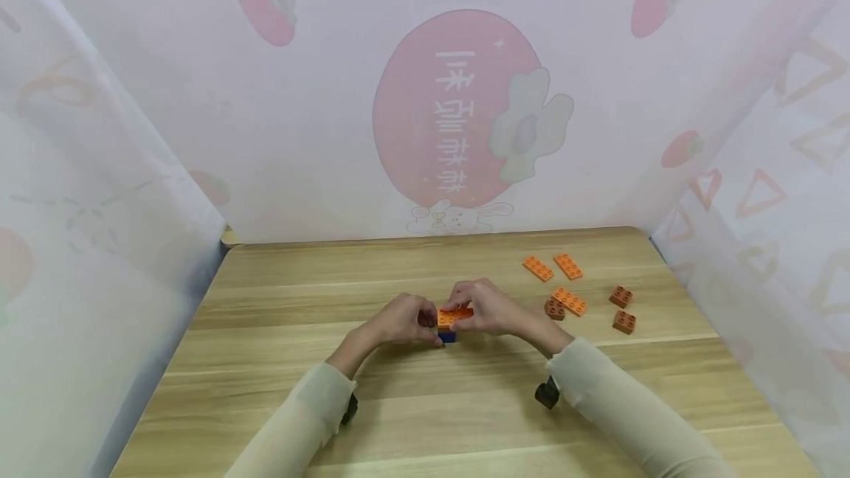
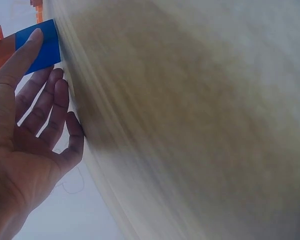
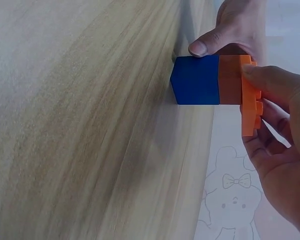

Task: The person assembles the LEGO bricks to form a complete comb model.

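White cloth walls point(image 1: 319, 131) printed with pink strawberries enclose a light wood-grain table point(image 1: 265, 279) in the head view. Below the centre of the frame, we see two bare hands meeting at a small stack. Its top is a studded orange plastic plate point(image 1: 451, 318), with a dark blue plastic block point(image 1: 447, 336) showing underneath. Our left hand point(image 1: 403, 318) is at the stack's left side, our right hand point(image 1: 490, 308) at its right. Toward the right of the frame lie three loose orange studded plates point(image 1: 567, 266) and three brown square studded blocks point(image 1: 624, 321); one plate overlaps a block, though we cannot tell whether it rests on it.

From the left wrist, we find the stack at upper left. Our left thumb presses the blue block's face, gripping it against fingers partly hidden behind; the other fingers spread loosely below. Next to the blue lies a brown-orange middle block point(image 2: 7, 47).

In the right wrist view, the stack sits at upper right, the orange plate jutting past the blocks. Our right hand pinches that plate, thumb on its studded side.
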`<state>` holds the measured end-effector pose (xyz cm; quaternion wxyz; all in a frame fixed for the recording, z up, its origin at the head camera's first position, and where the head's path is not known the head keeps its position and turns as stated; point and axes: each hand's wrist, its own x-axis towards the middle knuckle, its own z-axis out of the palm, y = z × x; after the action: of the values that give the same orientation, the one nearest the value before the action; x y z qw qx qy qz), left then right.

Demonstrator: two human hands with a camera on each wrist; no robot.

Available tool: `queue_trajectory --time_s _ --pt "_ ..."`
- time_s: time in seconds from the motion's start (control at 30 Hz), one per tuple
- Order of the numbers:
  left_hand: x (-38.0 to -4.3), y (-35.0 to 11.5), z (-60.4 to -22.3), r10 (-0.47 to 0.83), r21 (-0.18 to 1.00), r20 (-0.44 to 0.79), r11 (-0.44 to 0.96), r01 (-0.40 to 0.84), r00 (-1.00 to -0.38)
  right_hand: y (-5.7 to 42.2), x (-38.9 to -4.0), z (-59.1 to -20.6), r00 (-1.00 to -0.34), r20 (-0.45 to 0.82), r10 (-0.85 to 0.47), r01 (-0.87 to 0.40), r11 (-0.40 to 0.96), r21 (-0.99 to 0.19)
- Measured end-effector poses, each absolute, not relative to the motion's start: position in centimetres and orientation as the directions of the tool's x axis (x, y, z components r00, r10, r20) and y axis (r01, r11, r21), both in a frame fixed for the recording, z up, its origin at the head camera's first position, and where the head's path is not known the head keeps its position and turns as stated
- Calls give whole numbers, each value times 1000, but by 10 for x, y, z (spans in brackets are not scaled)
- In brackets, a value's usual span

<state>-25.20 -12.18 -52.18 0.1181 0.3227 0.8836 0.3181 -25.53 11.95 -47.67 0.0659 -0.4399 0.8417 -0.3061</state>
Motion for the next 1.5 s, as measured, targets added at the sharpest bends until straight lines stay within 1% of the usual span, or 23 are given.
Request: queue_trajectory --time_s 0.33,0.5,0.73,0.9,1.1,1.3,1.5 --pt "-252 -122 -520 652 639 -2 584 501 -758 124 -256 -482 -559 214 -801 -746 374 -550" --pt "-250 -121 -518 649 632 3 588 505 -761 130 -257 -480 -549 233 -803 -747 345 -569" --pt "-251 -120 -518 642 622 -1 601 502 -767 144 -260 -478 -572 239 -785 -718 338 -608" --pt "-251 -121 -519 639 623 -7 604 497 -769 156 -262 -478 -585 265 -767 -722 343 -601" --pt "-250 -121 -521 641 631 -1 596 497 -768 171 -262 -474 -603 260 -754 -708 356 -610" --pt "-248 -121 -520 639 629 -4 600 495 -769 185 -263 -474 -620 279 -734 -716 383 -584" --pt "-247 -121 -518 630 621 -17 615 486 -776 200 -265 -477 -646 253 -720 -687 403 -605"
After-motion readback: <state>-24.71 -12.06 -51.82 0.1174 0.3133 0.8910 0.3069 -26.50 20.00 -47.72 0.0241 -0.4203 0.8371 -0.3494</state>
